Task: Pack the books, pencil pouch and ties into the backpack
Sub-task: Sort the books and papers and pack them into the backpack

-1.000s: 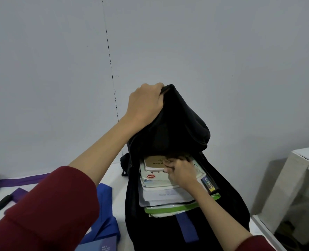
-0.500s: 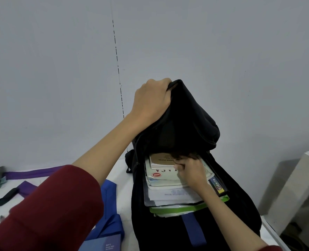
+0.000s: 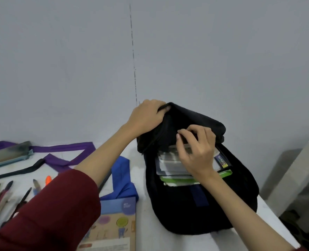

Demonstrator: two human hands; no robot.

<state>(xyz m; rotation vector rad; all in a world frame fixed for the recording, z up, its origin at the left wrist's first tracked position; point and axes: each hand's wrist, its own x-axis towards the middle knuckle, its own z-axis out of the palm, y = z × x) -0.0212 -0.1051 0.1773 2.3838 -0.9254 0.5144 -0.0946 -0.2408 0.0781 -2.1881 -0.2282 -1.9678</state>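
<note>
White tabletop [image 3: 150, 240] under a grey wall holds a pencil pouch [image 3: 7, 156] and purple tie [image 3: 63, 156] at nine o'clock, and a blue tie [image 3: 122, 176] nearer centre. At three o'clock of these, the left hand [image 3: 146, 116] grips the black backpack [image 3: 200, 211] by its top edge. The right hand [image 3: 195, 151] curls its fingers at the opening over the packed books [image 3: 170, 165]; what it pinches, I cannot tell.

White table [image 3: 146, 238], wall along its far edge. Black backpack [image 3: 204, 211] at the right edge. Blue tie [image 3: 122, 171] beside it, book [image 3: 113, 225] at the near edge. Purple tie [image 3: 63, 151], pencil pouch [image 3: 7, 156] far left. Pens [image 3: 5, 196] loose, near left.
</note>
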